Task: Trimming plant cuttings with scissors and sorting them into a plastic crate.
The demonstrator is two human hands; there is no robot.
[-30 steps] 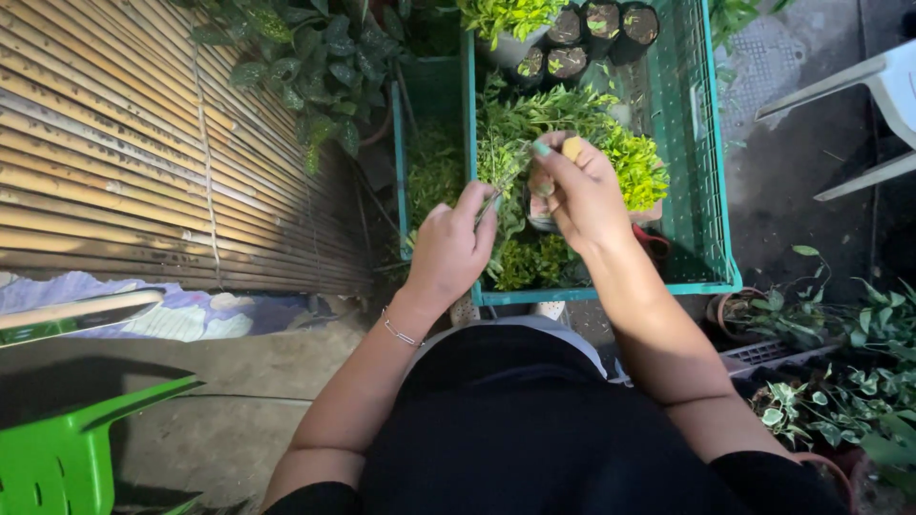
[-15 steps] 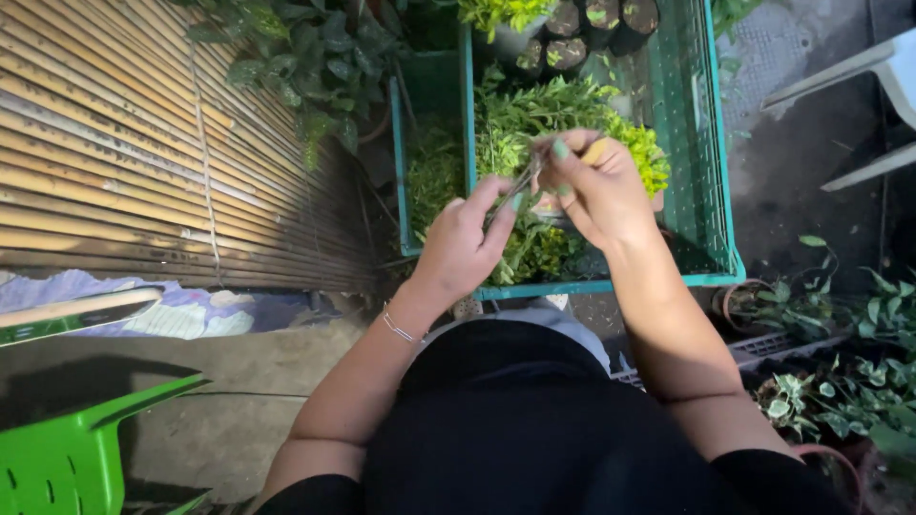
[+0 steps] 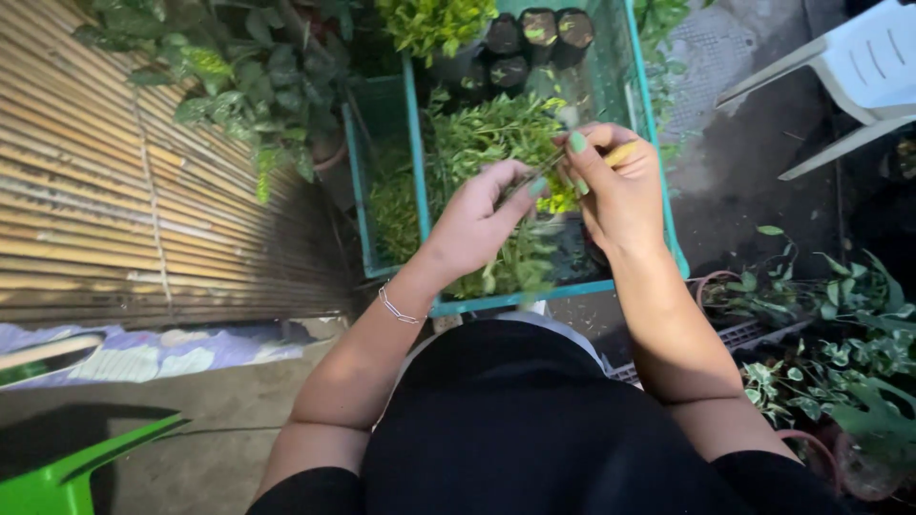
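Observation:
My left hand [image 3: 479, 220] pinches a thin plant stem [image 3: 530, 177] between thumb and fingers, above a teal plastic crate [image 3: 534, 296] full of small leafy plants [image 3: 487, 133]. My right hand [image 3: 615, 186] is closed around a small tool with a yellow handle [image 3: 620, 153], its tip meeting the stem where the two hands come together. A chain bracelet sits on my left wrist. Black seedling bags [image 3: 534, 33] stand at the far end of the crate.
A bamboo screen [image 3: 105, 172] lies to the left, with dark-leaved plants [image 3: 239, 67] at its far edge. A second teal crate [image 3: 367, 181] stands beside the first. Potted trailing plants [image 3: 830, 353] crowd the right. A white chair [image 3: 859, 76] is at top right, a green one [image 3: 67, 477] at bottom left.
Both hands have risen and come together over the crate; the left hand lifted the stem up to the tool in the right hand. The view shifted left and down.

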